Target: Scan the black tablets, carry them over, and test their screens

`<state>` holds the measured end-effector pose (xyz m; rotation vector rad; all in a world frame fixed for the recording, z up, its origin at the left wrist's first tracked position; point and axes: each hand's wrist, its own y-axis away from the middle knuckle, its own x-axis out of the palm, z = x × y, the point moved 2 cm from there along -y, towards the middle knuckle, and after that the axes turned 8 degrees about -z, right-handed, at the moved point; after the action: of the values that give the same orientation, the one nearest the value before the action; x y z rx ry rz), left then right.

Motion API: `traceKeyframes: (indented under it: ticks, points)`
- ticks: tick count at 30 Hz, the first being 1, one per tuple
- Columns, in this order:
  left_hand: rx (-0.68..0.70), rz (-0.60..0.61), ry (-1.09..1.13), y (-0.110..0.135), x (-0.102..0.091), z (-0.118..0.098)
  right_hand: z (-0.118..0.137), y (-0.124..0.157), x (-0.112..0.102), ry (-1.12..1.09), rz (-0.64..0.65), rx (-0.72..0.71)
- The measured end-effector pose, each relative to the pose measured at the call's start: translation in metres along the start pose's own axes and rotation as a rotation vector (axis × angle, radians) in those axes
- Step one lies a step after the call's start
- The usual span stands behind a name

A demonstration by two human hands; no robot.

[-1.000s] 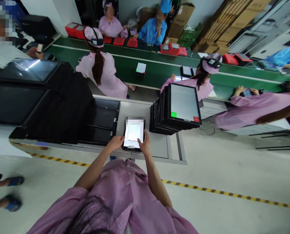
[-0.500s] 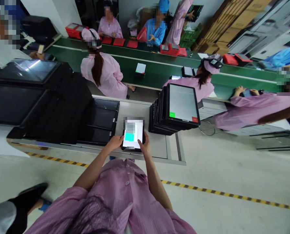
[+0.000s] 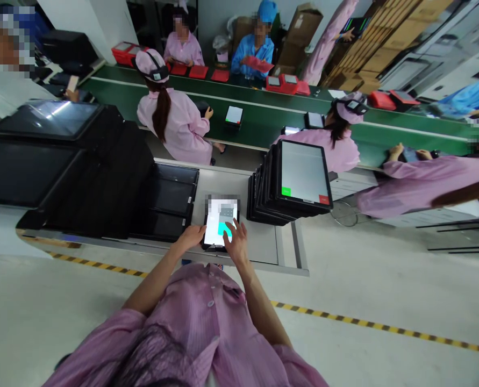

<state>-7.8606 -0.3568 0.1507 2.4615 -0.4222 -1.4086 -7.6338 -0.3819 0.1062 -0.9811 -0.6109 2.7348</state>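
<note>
A black-framed tablet (image 3: 214, 226) with a lit screen is in front of me over the grey cart top. My left hand (image 3: 192, 236) grips its lower left edge, fingers closed on the frame. Above the right part of the screen, my right hand (image 3: 236, 243) has its fingers apart, the fingertips over the cyan area; whether they touch the glass I cannot tell. Part of the tablet's right side is hidden by this hand. To the right stands a tall stack of tablets (image 3: 304, 169), the top one lit with a green and a red box.
Dark tablets (image 3: 169, 188) lie left of me on the cart (image 3: 259, 244), beside taller black stacks (image 3: 33, 172). Beyond runs a green conveyor (image 3: 255, 137) with co-workers along both sides. Yellow-black tape (image 3: 344, 320) crosses the floor behind the cart's near edge.
My right hand has left the tablet's right edge and moved over the screen, its fingers spreading. The cyan area on the screen has shifted right. My left hand keeps its hold.
</note>
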Motion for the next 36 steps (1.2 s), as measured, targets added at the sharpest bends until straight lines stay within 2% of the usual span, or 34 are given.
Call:
traceKeyframes:
  ticks: [2, 4, 8, 11, 14, 18, 23, 27, 31, 33, 36]
  points:
    - [0.002, -0.001, -0.002, 0.000, 0.001, 0.001, -0.001, 0.000, 0.000, 0.010, 0.035, -0.014]
    - [-0.002, -0.007, 0.013, 0.000, 0.002, 0.002, -0.005, 0.001, -0.003, 0.000, -0.007, 0.021]
    - [-0.011, -0.010, 0.067, -0.001, 0.002, 0.004, -0.022, 0.003, -0.006, -0.076, -0.142, 0.204]
    - [-0.016, 0.055, 0.081, -0.004, -0.003, 0.003, -0.036, 0.006, -0.002, -0.207, -0.142, 0.385]
    - [0.022, 0.029, 0.052, -0.012, -0.013, -0.003, -0.045, 0.009, 0.003, -0.309, -0.140, 0.469]
    - [0.016, -0.017, 0.079, -0.025, -0.022, -0.009, -0.050, 0.013, 0.007, -0.316, -0.150, 0.473]
    - [0.050, -0.026, 0.070, -0.032, -0.020, -0.007, -0.049, 0.014, 0.008, -0.218, -0.132, 0.401]
    - [0.052, -0.057, 0.042, -0.030, -0.018, -0.004, -0.034, 0.010, 0.005, -0.092, -0.146, 0.269]
    - [0.041, -0.059, 0.046, -0.027, -0.016, -0.005, -0.011, 0.007, 0.002, 0.053, -0.065, 0.082]
    - [0.048, -0.074, 0.039, -0.027, -0.015, -0.005, -0.004, 0.006, 0.000, 0.077, -0.044, 0.060]
    - [0.063, -0.082, 0.036, -0.029, -0.013, -0.003, -0.002, 0.006, -0.005, 0.060, -0.090, 0.091]
